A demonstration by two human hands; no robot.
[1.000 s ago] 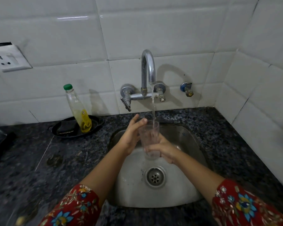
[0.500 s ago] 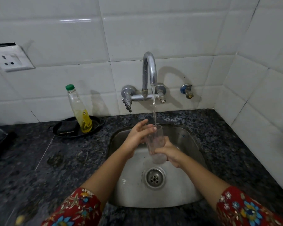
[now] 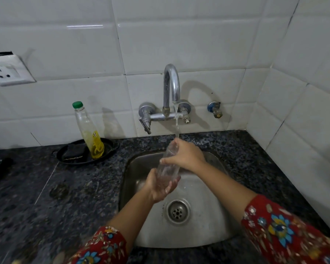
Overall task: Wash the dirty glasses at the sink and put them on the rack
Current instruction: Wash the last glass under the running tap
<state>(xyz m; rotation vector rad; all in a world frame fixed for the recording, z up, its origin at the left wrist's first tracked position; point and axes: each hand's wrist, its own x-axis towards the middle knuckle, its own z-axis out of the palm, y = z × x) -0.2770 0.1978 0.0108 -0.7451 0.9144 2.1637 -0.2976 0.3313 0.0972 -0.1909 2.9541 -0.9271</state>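
Far left of the sink (image 3: 204, 225), high on the tiles, I am seeing a socket (image 3: 8, 73). Left of the sink on the counter (image 3: 46, 197), a bottle (image 3: 88, 130) with a green cap is leaning in a black tray (image 3: 108, 149). Over the sink, my left hand (image 3: 158, 187) is cupping the lower end of 1 glass (image 3: 168, 164), fingers curling up round it. The glass is tilting above the sink, its upper end meeting the water that is running from the tap (image 3: 171, 86) behind the sink. My right hand (image 3: 187, 157) is gripping the glass's upper part, thumb lying across it. Behind the sink's right side, 1 small valve (image 3: 214, 109) is sticking out of the wall.
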